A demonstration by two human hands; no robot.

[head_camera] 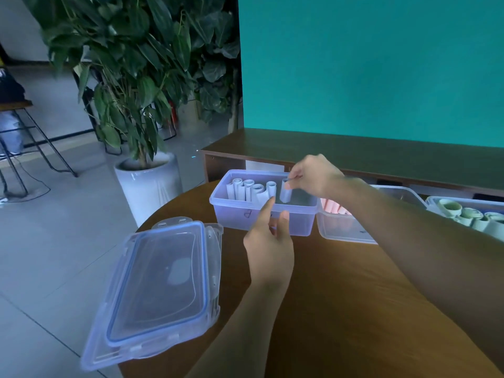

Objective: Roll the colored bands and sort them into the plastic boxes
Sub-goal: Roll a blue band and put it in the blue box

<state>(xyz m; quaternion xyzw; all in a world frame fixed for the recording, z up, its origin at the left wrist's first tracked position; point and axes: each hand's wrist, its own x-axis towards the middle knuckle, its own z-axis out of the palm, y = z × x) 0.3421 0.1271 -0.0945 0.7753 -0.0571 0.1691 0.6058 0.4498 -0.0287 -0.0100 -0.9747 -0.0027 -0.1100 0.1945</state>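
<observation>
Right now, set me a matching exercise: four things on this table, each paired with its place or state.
Things:
1. pale roll
2. pink rolls
3. lids
4. left hand

States:
A. stacked at the table's left edge
B. pinched by the right hand above the box marked P
C. inside the middle box
D. open, holding nothing

Pairs: 1-B, 2-C, 3-A, 4-D
</observation>
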